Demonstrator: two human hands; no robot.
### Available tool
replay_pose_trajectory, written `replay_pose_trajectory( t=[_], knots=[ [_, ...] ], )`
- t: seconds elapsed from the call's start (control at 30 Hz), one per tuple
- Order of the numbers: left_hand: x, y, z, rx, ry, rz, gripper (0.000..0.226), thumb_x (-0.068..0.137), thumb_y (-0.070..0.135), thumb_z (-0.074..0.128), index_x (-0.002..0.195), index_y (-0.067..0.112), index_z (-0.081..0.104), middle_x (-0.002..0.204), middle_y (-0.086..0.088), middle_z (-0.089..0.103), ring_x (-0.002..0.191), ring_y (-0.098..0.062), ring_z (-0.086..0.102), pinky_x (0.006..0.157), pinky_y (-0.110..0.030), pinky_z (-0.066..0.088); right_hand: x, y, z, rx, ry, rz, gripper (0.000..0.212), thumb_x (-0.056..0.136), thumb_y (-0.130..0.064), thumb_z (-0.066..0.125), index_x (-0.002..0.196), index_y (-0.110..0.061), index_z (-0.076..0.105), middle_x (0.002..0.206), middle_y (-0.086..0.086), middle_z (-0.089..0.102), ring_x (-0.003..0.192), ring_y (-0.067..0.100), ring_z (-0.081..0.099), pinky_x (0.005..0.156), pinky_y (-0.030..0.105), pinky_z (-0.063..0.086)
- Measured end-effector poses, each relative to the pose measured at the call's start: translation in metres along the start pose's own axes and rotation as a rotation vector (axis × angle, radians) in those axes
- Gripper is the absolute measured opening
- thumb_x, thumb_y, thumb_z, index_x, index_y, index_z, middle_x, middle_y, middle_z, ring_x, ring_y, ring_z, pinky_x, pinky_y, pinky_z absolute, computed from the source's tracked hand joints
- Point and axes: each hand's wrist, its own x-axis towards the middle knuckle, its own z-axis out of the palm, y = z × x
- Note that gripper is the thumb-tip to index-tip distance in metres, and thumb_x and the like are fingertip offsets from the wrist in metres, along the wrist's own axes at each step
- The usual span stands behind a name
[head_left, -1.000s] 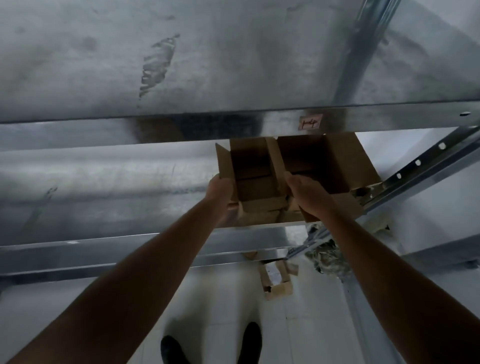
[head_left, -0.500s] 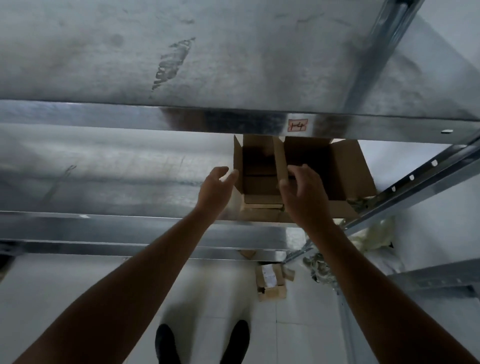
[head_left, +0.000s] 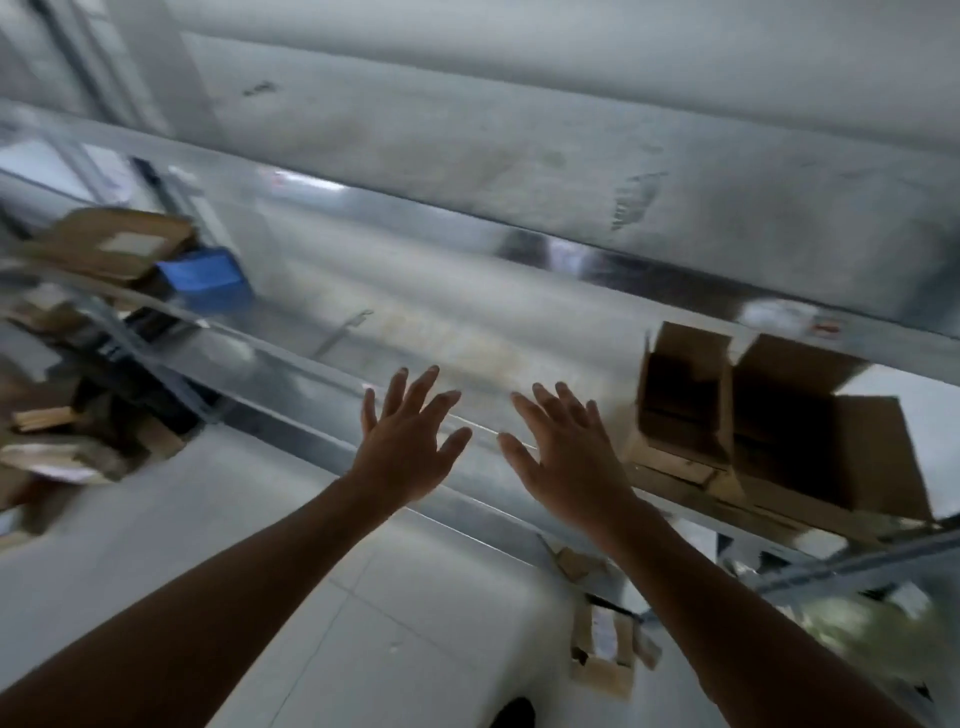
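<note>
Left hand (head_left: 402, 441) and right hand (head_left: 563, 457) hover over the shelf (head_left: 441, 322) edge, each grip open, fingers spread, holding nothing. The open box (head_left: 779, 436) sits on the shelf just right of them. Best to reach right and take both side walls squarely

A storeroom: long galvanised metal shelving (head_left: 363, 395) holding open cardboard boxes (head_left: 779, 426) and a blue bin (head_left: 205, 280).
</note>
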Motion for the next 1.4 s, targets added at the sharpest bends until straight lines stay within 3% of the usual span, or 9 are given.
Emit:
replay_pose_trajectory(
  t=[0.3,0.43,0.53,0.63,0.77,0.9,1.1,1.4],
  knots=[
    [-0.150,-0.115,-0.098,-0.134,0.251,-0.412,0.053,0.098,0.060,0.039,0.147,0.038,0.040,0.166,0.007,0.010,0.153,-0.023,-0.006,0.121,-0.055,-0.003,-0.015,-0.171,0.030,0.137,-0.017,-0.136,0.091,0.081,-0.077,0.006,0.157,-0.034,0.033,0.168,-0.001,0.022,0.158,0.021,0.004,0.126,0.048,0.000],
    [-0.222,-0.148,-0.124,-0.107,0.307,-0.489,0.056,0.098,0.061,0.039,0.147,0.035,0.040,0.166,0.005,0.012,0.153,-0.024,-0.008,0.122,-0.057,-0.004,-0.026,-0.238,0.045,0.161,-0.041,-0.257,0.073,0.095,-0.071,0.023,0.157,-0.034,0.032,0.169,-0.001,0.022,0.158,0.019,0.002,0.127,0.048,-0.002],
    [-0.254,-0.170,-0.135,-0.106,0.319,-0.527,0.059,0.098,0.062,0.038,0.150,0.035,0.036,0.167,0.004,0.006,0.153,-0.024,-0.012,0.122,-0.058,-0.004,-0.028,-0.282,0.053,0.170,-0.072,-0.332,0.075,0.093,-0.074,0.023,0.158,-0.036,0.031,0.169,-0.002,0.019,0.158,0.016,-0.001,0.127,0.046,-0.004],
    [-0.266,-0.198,-0.142,-0.106,0.357,-0.572,0.058,0.097,0.061,0.041,0.149,0.036,0.037,0.167,0.003,0.007,0.153,-0.025,-0.013,0.121,-0.059,-0.003,-0.019,-0.319,0.067,0.147,-0.109,-0.401,0.065,0.101,-0.064,0.033,0.159,-0.036,0.028,0.170,-0.003,0.016,0.157,0.014,-0.005,0.127,0.045,-0.007],
    [-0.265,-0.243,-0.143,-0.078,0.369,-0.628,0.059,0.097,0.062,0.040,0.148,0.034,0.038,0.167,0.002,0.008,0.153,-0.024,-0.012,0.121,-0.059,-0.004,0.008,-0.362,0.091,0.138,-0.159,-0.465,0.078,0.092,-0.076,0.019,0.159,-0.036,0.026,0.170,-0.002,0.016,0.158,0.016,-0.005,0.128,0.047,-0.004],
    [-0.250,-0.297,-0.154,-0.033,0.341,-0.659,0.057,0.097,0.062,0.039,0.148,0.035,0.039,0.167,0.003,0.005,0.152,-0.024,-0.015,0.121,-0.058,-0.007,0.056,-0.402,0.117,0.116,-0.202,-0.525,0.080,0.091,-0.074,0.013,0.161,-0.035,0.023,0.170,-0.003,0.013,0.158,0.016,-0.005,0.128,0.045,-0.005],
    [-0.191,-0.380,-0.180,-0.043,0.355,-0.711,0.061,0.096,0.062,0.040,0.149,0.031,0.039,0.165,0.003,0.013,0.153,-0.021,-0.008,0.120,-0.061,-0.001,0.150,-0.449,0.150,0.101,-0.206,-0.534,0.070,0.100,-0.067,0.024,0.161,-0.033,0.021,0.170,0.000,0.014,0.158,0.018,-0.002,0.128,0.045,-0.001],
    [-0.103,-0.489,-0.194,-0.097,0.316,-0.725,0.061,0.097,0.064,0.037,0.149,0.033,0.036,0.166,0.004,0.010,0.153,-0.024,-0.011,0.121,-0.060,-0.003,0.284,-0.515,0.171,0.126,-0.164,-0.531,0.103,0.080,-0.088,-0.003,0.159,-0.031,0.030,0.169,0.003,0.022,0.158,0.022,0.005,0.128,0.048,0.003]
  ],
)
